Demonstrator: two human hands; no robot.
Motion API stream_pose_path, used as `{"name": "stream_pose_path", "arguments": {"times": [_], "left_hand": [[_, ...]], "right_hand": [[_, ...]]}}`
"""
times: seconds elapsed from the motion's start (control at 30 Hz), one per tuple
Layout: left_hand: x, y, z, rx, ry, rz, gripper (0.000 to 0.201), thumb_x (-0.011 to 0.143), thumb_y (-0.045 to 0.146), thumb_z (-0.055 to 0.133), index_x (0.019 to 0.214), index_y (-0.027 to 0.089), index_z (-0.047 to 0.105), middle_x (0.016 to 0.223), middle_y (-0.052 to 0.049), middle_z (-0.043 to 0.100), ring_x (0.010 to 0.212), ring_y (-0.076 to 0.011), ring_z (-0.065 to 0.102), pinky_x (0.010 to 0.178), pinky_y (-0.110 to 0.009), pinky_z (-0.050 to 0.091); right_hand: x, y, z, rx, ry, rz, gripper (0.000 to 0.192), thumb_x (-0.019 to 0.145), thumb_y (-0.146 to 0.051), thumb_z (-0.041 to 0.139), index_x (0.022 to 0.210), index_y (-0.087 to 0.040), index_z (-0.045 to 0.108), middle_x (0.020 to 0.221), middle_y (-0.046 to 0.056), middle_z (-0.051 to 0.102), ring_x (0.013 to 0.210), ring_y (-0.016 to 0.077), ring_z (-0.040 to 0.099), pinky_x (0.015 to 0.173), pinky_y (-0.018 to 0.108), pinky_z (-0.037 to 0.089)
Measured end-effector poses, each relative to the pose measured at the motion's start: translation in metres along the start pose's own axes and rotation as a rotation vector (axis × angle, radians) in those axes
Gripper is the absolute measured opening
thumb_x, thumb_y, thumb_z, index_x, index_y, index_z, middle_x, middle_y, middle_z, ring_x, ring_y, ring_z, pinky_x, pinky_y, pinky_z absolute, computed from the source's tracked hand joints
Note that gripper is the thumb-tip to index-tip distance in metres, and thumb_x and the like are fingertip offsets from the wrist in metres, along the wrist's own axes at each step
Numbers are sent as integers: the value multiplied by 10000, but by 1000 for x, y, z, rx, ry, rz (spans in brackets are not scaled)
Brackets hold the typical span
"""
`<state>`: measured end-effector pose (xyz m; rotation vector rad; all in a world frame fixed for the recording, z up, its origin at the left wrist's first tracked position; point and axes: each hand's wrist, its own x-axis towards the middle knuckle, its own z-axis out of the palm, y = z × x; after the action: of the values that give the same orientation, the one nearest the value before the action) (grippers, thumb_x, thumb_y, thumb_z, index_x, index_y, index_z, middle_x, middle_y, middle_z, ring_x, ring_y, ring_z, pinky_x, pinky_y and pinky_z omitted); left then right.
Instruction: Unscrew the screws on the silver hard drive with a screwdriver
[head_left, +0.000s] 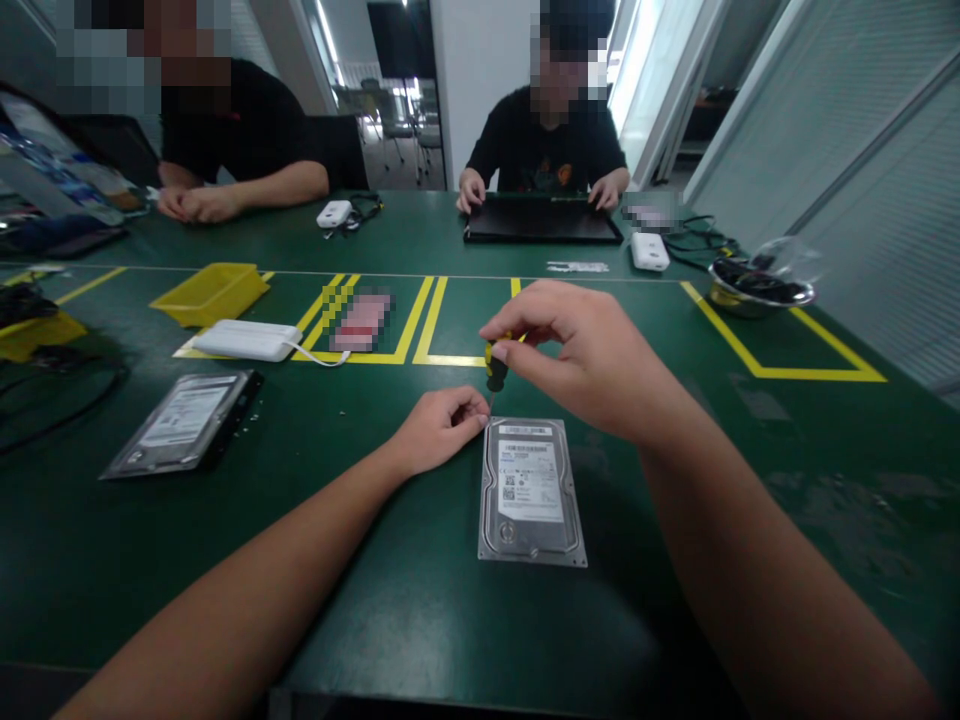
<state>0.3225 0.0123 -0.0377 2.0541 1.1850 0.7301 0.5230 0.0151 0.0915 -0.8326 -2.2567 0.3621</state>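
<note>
A silver hard drive (532,490) with a white label lies flat on the green table in front of me. My right hand (581,345) pinches the black and yellow handle of a small screwdriver (496,368) from above. The screwdriver stands nearly upright, its thin shaft pointing down at the drive's far left corner. At that same corner is my left hand (442,428), fingers curled and thumb brought against them beside the screwdriver tip. What those fingertips pinch, if anything, is too small to tell.
Another hard drive (184,425) lies to the left, small bits beside it. Beyond are a white power bank (247,340), a yellow bin (211,293) and a metal bowl (761,290) of cables. Across the table, one person holds a black panel (541,220); another sits at left.
</note>
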Motion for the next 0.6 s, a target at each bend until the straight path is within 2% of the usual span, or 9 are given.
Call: {"name": "stream_pose_path", "arguments": {"times": [0.3,0.6], "left_hand": [[0,-2,1,-4,10,2,116,876,240,555,855,153,629,723,23,589,647,-119,503,595,-239,358],[1,-1,1,-2,6,-7,100,870,225,564,852,155,632,716,29,589,642,-117,508,595,-245,363]], "right_hand": [[0,-2,-1,-2,6,-33,212,817,-64,577,949,-136,726,961,30,722,895,138,641,785,251,465],[1,-2,3,-7,52,-30,76,844,-157,653,885,-146,716,879,-1,711,807,119,624,732,245,458]]}}
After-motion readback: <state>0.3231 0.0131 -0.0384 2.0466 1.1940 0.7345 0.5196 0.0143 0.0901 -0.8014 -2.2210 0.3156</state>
